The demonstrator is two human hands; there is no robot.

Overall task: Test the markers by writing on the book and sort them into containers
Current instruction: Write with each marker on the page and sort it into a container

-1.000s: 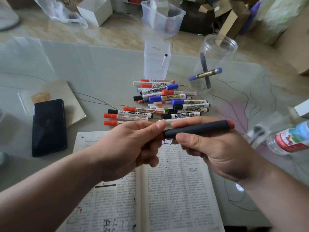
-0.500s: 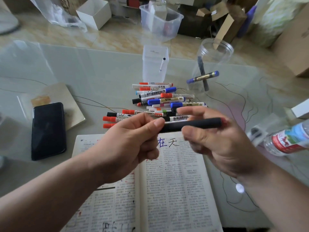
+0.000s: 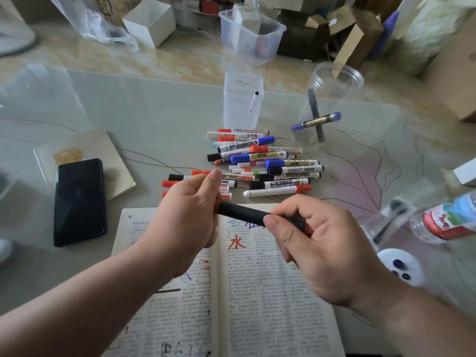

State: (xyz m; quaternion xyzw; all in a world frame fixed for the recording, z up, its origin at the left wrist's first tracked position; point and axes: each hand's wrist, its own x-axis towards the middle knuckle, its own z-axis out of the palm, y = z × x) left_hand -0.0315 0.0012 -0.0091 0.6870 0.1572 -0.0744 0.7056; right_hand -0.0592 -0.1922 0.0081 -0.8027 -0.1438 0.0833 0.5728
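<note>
Black marker (image 3: 244,213) was over the book (image 3: 270,305): left hand (image 3: 188,220) gripped one end, right hand (image 3: 322,248) pinched the barrel. Jar (image 3: 345,99) held two, box (image 3: 234,106) one; pile (image 3: 262,166) looked untested.

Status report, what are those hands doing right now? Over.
Left hand, right hand each grip an end of black marker. Held over open book. Marker pile beyond, nothing blocking.
</note>
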